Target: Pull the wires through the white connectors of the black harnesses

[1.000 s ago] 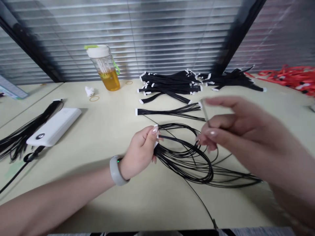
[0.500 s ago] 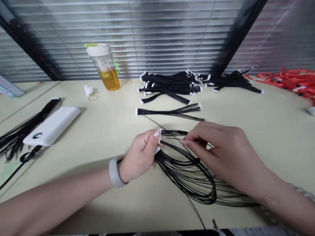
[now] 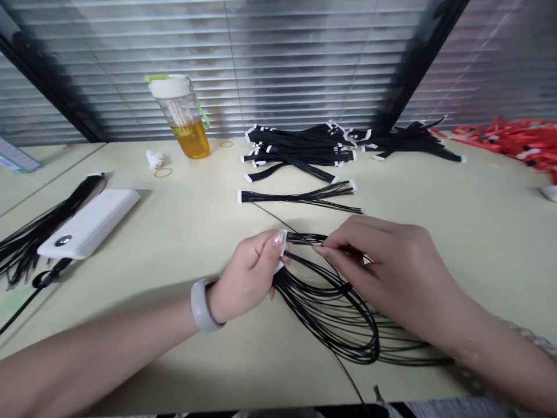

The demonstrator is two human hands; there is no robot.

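My left hand [image 3: 248,276], with a pale bangle on the wrist, pinches the white connector [image 3: 282,242] at the end of a looped bundle of thin black wires [image 3: 343,313]. My right hand [image 3: 387,267] pinches a few of those same wires just right of the connector, fingertips close to my left thumb. The loop lies on the beige table [image 3: 195,220] below both hands.
A straight wire bundle [image 3: 300,197] lies behind my hands, with a pile of black bundles [image 3: 304,148] further back. A bottle of yellow liquid [image 3: 183,116] stands at the back left, a white power bank [image 3: 89,223] and black cables [image 3: 35,235] at the left, red cables [image 3: 513,139] at the far right.
My right hand came down from in front of the camera onto the wires beside the connector. My left hand has kept its pinch in the same place.
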